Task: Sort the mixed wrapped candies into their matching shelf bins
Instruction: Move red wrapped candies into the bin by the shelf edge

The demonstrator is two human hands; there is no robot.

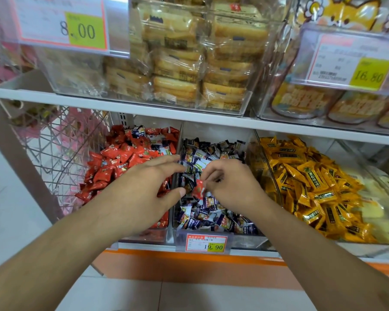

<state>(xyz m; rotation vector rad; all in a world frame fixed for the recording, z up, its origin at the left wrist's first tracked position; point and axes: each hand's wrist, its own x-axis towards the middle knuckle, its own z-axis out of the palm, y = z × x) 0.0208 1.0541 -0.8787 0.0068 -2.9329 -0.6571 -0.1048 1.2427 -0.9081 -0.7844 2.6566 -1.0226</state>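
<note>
A small red wrapped candy (198,190) sits pinched in the curled fingers of the right hand (230,184), held just above the middle clear plastic bin (211,237) of dark blue-and-white wrapped candies (208,212). The left hand (144,189) hovers just left of it, fingers straight and spread, thumb tip close to the red candy — holding nothing. Under that hand lies the left bin of red wrapped candies (119,158), with a few blue-and-white pieces mixed in at its far end. To the right, a bin of yellow wrapped candies (312,176) fills the shelf. A red-bordered price tag reading 19.90 (207,243) hangs on the near edge of the middle bin. Above, a white shelf board (121,107) carries clear boxes of wrapped toast slices (189,59) and tags marked 8.00 and 16.80. At far left stands a wire basket (61,149) — pink packets behind it.
</note>
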